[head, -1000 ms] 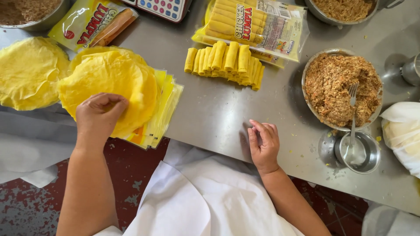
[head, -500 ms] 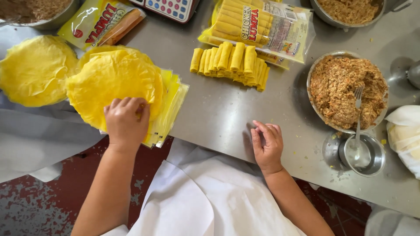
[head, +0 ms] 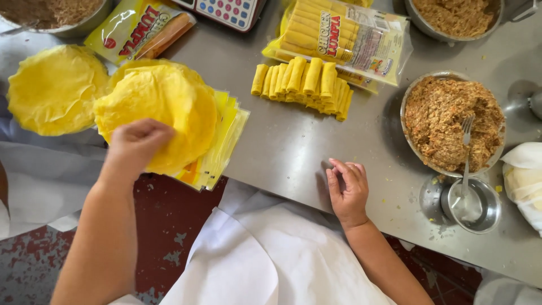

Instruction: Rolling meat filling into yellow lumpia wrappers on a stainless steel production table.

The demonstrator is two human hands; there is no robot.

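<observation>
Since the earlier frame the left hand (head: pixel 135 144) has slid a bit toward 3 o'clock along the near edge of the round yellow wrapper sheet (head: pixel 164 110); the right hand (head: pixel 347 189) has stayed put on the grey steel table (head: pixel 288 147).

Head view: left hand's fingers are curled together over the wrapper's rim at 7 o'clock, pinching that edge; the fingertips are hidden, so whether they grip one sheet or more cannot be told. The wrapper lies on a stack of flat yellow plastic bags (head: pixel 223 144) that overhangs the table edge. A second round yellow wrapper pile (head: pixel 53 90) sits just beside it at 9 o'clock.

Right hand rests flat on the table near its front edge, fingers pressed together and slightly bent, holding nothing.

Packages: a yellow rectangular pouch with red lettering (head: pixel 138 34) lies at 12 o'clock of the held wrapper. A clear and yellow bag of rolled sticks (head: pixel 344 36) lies at 12 o'clock of the right hand, with a row of loose yellow rolled sticks (head: pixel 302 82) touching its near side. A round metal bowl of brown shredded filling (head: pixel 451 121) with a fork (head: pixel 466 152) is at 2 o'clock of the right hand.
</observation>
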